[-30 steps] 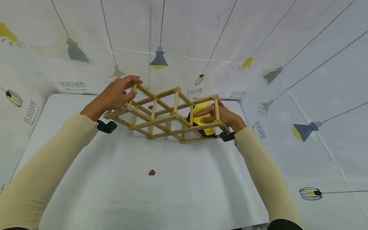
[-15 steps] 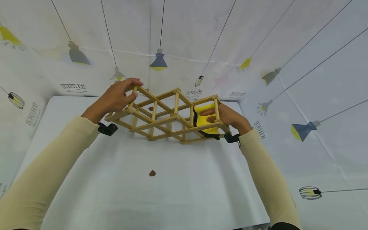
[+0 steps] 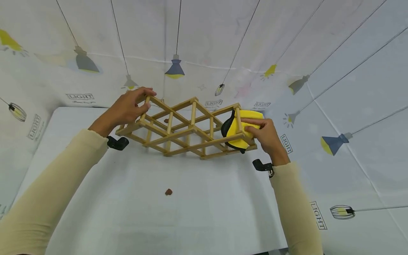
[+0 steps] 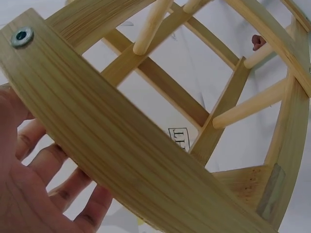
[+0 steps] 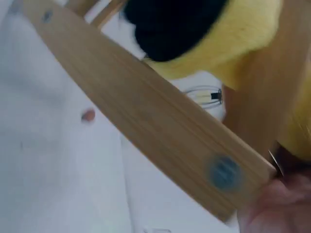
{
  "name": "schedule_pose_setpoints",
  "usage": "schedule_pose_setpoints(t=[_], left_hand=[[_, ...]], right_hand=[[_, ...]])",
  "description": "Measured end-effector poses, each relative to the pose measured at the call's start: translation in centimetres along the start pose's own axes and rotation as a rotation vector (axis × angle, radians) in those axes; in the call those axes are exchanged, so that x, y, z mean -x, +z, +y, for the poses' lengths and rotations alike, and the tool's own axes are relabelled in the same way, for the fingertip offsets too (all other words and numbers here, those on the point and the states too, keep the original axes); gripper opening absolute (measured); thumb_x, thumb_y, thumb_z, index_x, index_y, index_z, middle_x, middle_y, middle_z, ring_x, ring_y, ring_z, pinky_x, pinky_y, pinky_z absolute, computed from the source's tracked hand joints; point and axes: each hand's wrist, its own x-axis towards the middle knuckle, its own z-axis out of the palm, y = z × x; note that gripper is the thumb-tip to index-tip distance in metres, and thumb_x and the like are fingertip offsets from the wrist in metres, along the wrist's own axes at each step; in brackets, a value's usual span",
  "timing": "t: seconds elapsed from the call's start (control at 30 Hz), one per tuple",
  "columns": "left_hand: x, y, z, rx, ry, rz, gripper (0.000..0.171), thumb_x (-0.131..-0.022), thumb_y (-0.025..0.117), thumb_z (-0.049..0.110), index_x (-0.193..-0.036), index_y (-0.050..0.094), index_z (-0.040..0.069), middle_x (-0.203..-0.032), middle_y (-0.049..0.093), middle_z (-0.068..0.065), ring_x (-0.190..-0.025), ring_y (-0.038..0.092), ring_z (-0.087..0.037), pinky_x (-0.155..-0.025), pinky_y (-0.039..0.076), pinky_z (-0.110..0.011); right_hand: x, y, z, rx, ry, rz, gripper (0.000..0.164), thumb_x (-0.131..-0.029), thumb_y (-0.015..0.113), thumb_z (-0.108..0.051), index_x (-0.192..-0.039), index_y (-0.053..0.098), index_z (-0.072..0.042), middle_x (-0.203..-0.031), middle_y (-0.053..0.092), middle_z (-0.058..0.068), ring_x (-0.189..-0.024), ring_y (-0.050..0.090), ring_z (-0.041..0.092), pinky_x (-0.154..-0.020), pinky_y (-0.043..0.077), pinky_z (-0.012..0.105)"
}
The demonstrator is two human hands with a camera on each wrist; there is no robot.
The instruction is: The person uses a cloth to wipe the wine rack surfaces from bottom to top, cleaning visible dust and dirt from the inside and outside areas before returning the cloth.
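Observation:
A folding wooden rack (image 3: 191, 124) of crossed slats and round dowels stands stretched out at the back of the table. In the head view, my left hand (image 3: 127, 108) grips the upper post at its left end; in the left wrist view those fingers (image 4: 51, 158) lie behind a slat. At the right end, my right hand (image 3: 267, 136) pinches a soft yellow cloth (image 3: 254, 114) with black parts. The cloth is bunched around the end dowel, partly inside the rack and partly out to the right. The right wrist view shows its fuzzy yellow and black surface close up.
A small brown heart-shaped piece (image 3: 168, 192) lies on the white table (image 3: 143, 219) in front of the rack. Another brown piece (image 3: 166, 120) shows behind the slats. A lamp-printed wall covering (image 3: 204, 42) rises close behind the rack and at both sides.
My right hand has moved from inside the rack's right end out to the right, drawing the cloth with it around the end dowel. My left hand and the rack have hardly moved.

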Motion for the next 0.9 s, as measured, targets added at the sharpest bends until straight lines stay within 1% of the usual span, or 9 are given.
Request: schedule_pose_setpoints(t=[0.07, 0.17, 0.23, 0.3, 0.37, 0.43, 0.63, 0.77, 0.9], left_hand=[[0.0, 0.1, 0.0, 0.008, -0.005, -0.006, 0.043, -0.111, 0.055, 0.018, -0.154, 0.050, 0.015, -0.175, 0.033, -0.005, -0.159, 0.034, -0.038, -0.116, 0.043, -0.063], [0.1, 0.2, 0.0, 0.009, -0.006, -0.006, 0.043, -0.111, 0.055, 0.018, -0.154, 0.050, 0.015, -0.175, 0.033, -0.006, -0.159, 0.034, -0.038, -0.116, 0.043, -0.063], [0.2, 0.2, 0.1, 0.011, -0.005, -0.005, 0.044, -0.111, 0.055, 0.019, -0.154, 0.050, 0.014, -0.175, 0.033, -0.006, -0.160, 0.034, -0.038, -0.117, 0.043, -0.063], [0.3, 0.2, 0.1, 0.018, -0.004, -0.006, 0.044, -0.111, 0.055, 0.018, -0.155, 0.049, 0.014, -0.175, 0.033, -0.007, -0.160, 0.034, -0.038, -0.117, 0.042, -0.064], [0.4, 0.3, 0.1, 0.026, 0.001, -0.006, 0.044, -0.111, 0.055, 0.019, -0.155, 0.049, 0.013, -0.175, 0.032, -0.007, -0.160, 0.034, -0.038, -0.118, 0.042, -0.064], [0.4, 0.4, 0.2, 0.033, 0.009, -0.005, 0.045, -0.111, 0.055, 0.018, -0.156, 0.048, 0.013, -0.175, 0.033, -0.008, -0.160, 0.033, -0.038, -0.119, 0.041, -0.065], [0.2, 0.8, 0.2, 0.057, 0.032, 0.004, 0.045, -0.112, 0.053, 0.017, -0.156, 0.048, 0.011, -0.174, 0.033, -0.010, -0.160, 0.033, -0.039, -0.120, 0.039, -0.067], [0.1, 1.1, 0.2, 0.051, 0.050, 0.015, 0.045, -0.112, 0.053, 0.017, -0.156, 0.048, 0.010, -0.174, 0.034, -0.011, -0.158, 0.037, -0.041, -0.120, 0.038, -0.069], [0.0, 1.2, 0.3, 0.043, 0.063, 0.028, 0.044, -0.112, 0.052, 0.017, -0.156, 0.049, 0.010, -0.173, 0.035, -0.012, -0.157, 0.038, -0.043, -0.119, 0.038, -0.071]], right_hand=[[0.3, 0.5, 0.5, -0.180, -0.015, 0.123, 0.035, -0.099, 0.064, 0.001, -0.132, 0.074, -0.002, -0.139, 0.062, 0.010, -0.106, 0.070, 0.020, -0.075, 0.064, 0.022], [0.3, 1.1, 1.2, -0.435, -0.031, 0.298, 0.039, -0.100, 0.060, 0.003, -0.137, 0.072, -0.006, -0.155, 0.050, 0.008, -0.131, 0.059, 0.027, -0.098, 0.062, 0.030], [0.3, 1.1, 1.5, -0.640, -0.040, 0.367, 0.043, -0.102, 0.058, 0.001, -0.142, 0.070, -0.011, -0.159, 0.045, 0.008, -0.141, 0.050, 0.028, -0.108, 0.058, 0.036], [0.4, 0.9, 1.8, -0.822, -0.046, 0.403, 0.045, -0.104, 0.059, -0.001, -0.146, 0.066, -0.016, -0.161, 0.043, 0.007, -0.145, 0.048, 0.027, -0.111, 0.056, 0.038], [0.6, 0.7, 2.0, -0.936, -0.040, 0.426, 0.046, -0.105, 0.063, -0.004, -0.148, 0.065, -0.019, -0.160, 0.044, 0.006, -0.141, 0.051, 0.024, -0.103, 0.060, 0.032], [0.8, 0.9, 2.1, -0.894, -0.030, 0.451, 0.045, -0.104, 0.067, -0.007, -0.147, 0.066, -0.021, -0.160, 0.044, 0.006, -0.139, 0.053, 0.024, -0.100, 0.061, 0.030], [0.5, 2.0, 2.7, -0.550, 0.039, 0.531, 0.040, -0.102, 0.074, -0.022, -0.141, 0.070, -0.031, -0.161, 0.045, 0.001, -0.136, 0.058, 0.025, -0.098, 0.061, 0.026], [0.2, 2.3, 3.6, -0.543, 0.080, 0.556, 0.037, -0.103, 0.073, -0.022, -0.138, 0.072, -0.034, -0.161, 0.045, 0.001, -0.138, 0.059, 0.024, -0.102, 0.060, 0.027], [0.2, 2.5, 3.8, -0.496, 0.055, 0.574, 0.037, -0.104, 0.072, -0.024, -0.139, 0.071, -0.034, -0.162, 0.045, 0.000, -0.140, 0.059, 0.024, -0.108, 0.057, 0.032]])
